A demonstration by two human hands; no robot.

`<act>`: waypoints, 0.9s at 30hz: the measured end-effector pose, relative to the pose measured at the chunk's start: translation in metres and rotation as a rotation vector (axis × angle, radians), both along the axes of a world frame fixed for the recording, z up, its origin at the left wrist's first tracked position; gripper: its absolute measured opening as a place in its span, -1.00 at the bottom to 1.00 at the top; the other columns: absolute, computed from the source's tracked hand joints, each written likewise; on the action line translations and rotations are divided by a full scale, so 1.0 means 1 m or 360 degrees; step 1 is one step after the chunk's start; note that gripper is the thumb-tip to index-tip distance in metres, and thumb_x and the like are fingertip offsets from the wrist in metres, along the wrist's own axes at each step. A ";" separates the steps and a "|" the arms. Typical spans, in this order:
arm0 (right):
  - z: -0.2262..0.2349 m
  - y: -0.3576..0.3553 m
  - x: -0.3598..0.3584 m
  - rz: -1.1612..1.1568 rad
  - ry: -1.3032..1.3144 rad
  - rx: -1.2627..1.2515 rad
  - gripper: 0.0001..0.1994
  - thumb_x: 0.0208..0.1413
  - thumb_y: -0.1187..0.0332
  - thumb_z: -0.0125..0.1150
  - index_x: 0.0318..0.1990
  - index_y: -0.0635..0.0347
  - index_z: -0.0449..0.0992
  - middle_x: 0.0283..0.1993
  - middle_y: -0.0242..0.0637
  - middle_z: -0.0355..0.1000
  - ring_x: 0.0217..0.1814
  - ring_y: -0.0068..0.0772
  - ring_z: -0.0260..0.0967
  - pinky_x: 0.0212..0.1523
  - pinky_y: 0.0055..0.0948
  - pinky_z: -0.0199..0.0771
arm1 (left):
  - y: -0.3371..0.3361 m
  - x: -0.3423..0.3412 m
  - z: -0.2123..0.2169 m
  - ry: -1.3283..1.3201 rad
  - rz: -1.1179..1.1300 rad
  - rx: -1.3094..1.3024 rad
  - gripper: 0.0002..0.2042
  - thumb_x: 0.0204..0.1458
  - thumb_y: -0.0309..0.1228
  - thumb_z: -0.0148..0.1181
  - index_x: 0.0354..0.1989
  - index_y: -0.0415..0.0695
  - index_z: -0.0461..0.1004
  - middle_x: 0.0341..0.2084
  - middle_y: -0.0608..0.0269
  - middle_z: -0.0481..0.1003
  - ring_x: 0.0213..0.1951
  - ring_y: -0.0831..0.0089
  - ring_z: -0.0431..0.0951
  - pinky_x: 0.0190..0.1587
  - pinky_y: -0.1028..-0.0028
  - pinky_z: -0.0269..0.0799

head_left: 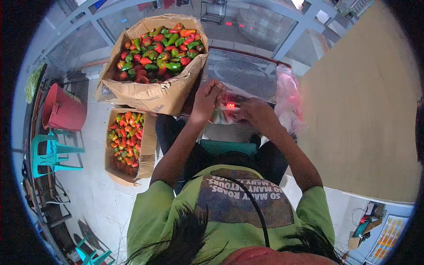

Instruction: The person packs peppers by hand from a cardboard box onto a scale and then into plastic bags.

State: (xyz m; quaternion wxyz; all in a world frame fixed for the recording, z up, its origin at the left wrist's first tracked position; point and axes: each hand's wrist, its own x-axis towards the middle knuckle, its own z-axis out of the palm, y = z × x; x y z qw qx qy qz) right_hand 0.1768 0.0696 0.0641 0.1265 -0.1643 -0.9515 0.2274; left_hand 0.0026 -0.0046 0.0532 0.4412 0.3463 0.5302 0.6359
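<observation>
- Two hands: my left hand (pixel 206 100) and right hand (pixel 255 113) pinched a clear plastic bag (pixel 229 95) between their fingers, on the scale (pixel 245 73).
- Box of peppers (pixel 155 57) sat just left of my fingers.

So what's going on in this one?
A person in a green shirt sits at a weighing scale with a lit red readout. Both hands hold a clear plastic bag of peppers at the scale's front edge: the left hand grips its top, the right hand its side. An open cardboard box of red and green peppers stands to the left, a second box below it on the floor.
</observation>
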 end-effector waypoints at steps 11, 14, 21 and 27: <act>0.079 0.008 -0.041 -0.0119 0.0042 0.0293 -0.84 -0.02 0.30 -0.06 -0.34 0.17 0.35 -0.51 -0.14 0.33 -0.43 -0.11 0.34 -0.45 -0.26 0.30 | 0.003 -0.035 0.026 0.0446 -0.0003 0.0185 -0.88 -0.19 -0.67 0.05 -0.50 -0.18 0.31 -0.64 0.46 0.30 -0.54 0.74 0.27 -0.51 0.67 0.19; 0.068 0.006 -0.031 0.0218 -0.0030 0.0288 -0.86 -0.02 0.30 -0.05 -0.39 0.15 0.35 -0.53 -0.16 0.32 -0.45 -0.10 0.33 -0.47 -0.28 0.28 | 0.012 -0.032 0.017 0.0909 0.0055 0.0211 -0.86 -0.20 -0.68 0.04 -0.44 -0.20 0.32 -0.64 0.45 0.31 -0.53 0.73 0.28 -0.52 0.67 0.17; 0.070 0.009 -0.009 -0.0001 0.0371 0.0242 -0.78 -0.04 0.23 0.02 -0.52 0.21 0.33 -0.62 -0.16 0.23 -0.56 -0.17 0.28 -0.54 -0.35 0.21 | 0.002 -0.019 0.046 0.0882 -0.0066 0.0295 -0.87 -0.14 -0.64 -0.02 -0.39 -0.19 0.31 -0.66 0.44 0.28 -0.57 0.71 0.24 -0.54 0.67 0.14; 0.099 -0.004 0.000 -0.0283 0.0164 0.0112 -0.72 -0.09 0.09 0.06 -0.43 0.13 0.35 -0.56 -0.19 0.35 -0.52 -0.08 0.35 -0.54 -0.22 0.29 | -0.018 -0.007 0.086 0.0697 -0.0191 0.0056 -0.84 -0.13 -0.66 -0.05 -0.35 -0.21 0.33 -0.43 0.34 0.39 -0.42 0.63 0.34 -0.37 0.63 0.27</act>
